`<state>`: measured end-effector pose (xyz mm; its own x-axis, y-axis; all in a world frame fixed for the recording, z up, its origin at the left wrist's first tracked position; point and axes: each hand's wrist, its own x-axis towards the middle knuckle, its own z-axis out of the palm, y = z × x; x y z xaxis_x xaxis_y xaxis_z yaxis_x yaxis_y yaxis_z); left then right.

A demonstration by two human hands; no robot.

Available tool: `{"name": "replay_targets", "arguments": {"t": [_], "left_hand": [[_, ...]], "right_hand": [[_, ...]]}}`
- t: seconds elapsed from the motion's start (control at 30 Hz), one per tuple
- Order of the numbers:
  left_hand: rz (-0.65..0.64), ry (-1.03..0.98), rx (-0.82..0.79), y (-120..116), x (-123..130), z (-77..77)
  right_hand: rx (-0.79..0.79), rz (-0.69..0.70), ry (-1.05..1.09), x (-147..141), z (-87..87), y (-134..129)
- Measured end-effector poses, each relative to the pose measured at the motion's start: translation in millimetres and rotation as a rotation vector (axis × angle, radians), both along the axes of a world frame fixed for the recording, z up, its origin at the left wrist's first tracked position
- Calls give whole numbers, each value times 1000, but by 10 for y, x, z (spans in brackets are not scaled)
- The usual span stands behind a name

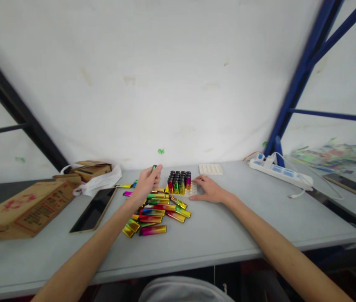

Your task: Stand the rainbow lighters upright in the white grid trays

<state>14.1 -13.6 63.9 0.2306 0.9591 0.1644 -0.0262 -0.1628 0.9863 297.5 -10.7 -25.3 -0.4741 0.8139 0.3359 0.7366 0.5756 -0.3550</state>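
My left hand [148,182] is closed around a lighter [154,167], its top showing beside the raised thumb. Below that hand lies a loose pile of shiny lighters [153,212] in red, gold, green, blue and purple. Just to the right, rows of upright lighters [179,183] with black tops stand in a white holed tray [193,192]. My right hand [208,189] grips the right end of this tray, with thumb and fingers at its near and far sides. Part of the tray is hidden by the lighters and fingers.
Another white holed tray [211,169] lies by the wall. A dark tablet [94,209], a white plastic bag [102,181] and a cardboard box [27,207] are on the left. A white power strip [280,172] with cables sits at right, near a blue metal post [297,84].
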Motion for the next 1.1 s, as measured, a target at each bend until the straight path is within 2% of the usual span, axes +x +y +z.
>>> {"name": "replay_targets", "arguments": {"t": [0.13,0.23,0.47,0.57,0.67,0.87,0.97,1.1], "left_hand": [[60,77,-10,-19,27,-157],[65,157,44,-7,22,-230],[101,340,192,10,-16,-274],[106,325,189,-24,-8,-255],[31,258,135,-61,0,-214],[-82,267,86,-127,17,-29],[-166,258,46,-174,97,58],[-248,220,32,-183,287,82]], "right_hand": [[0,10,11,5,-11,4],[4,16,18,9,-20,9],[-14,10,9,9,-9,7],[-14,11,-4,9,-2,5],[2,22,-3,8,2,4],[5,26,0,-2,19,-3],[4,17,4,-3,15,2],[-1,5,4,1,-8,19]]}}
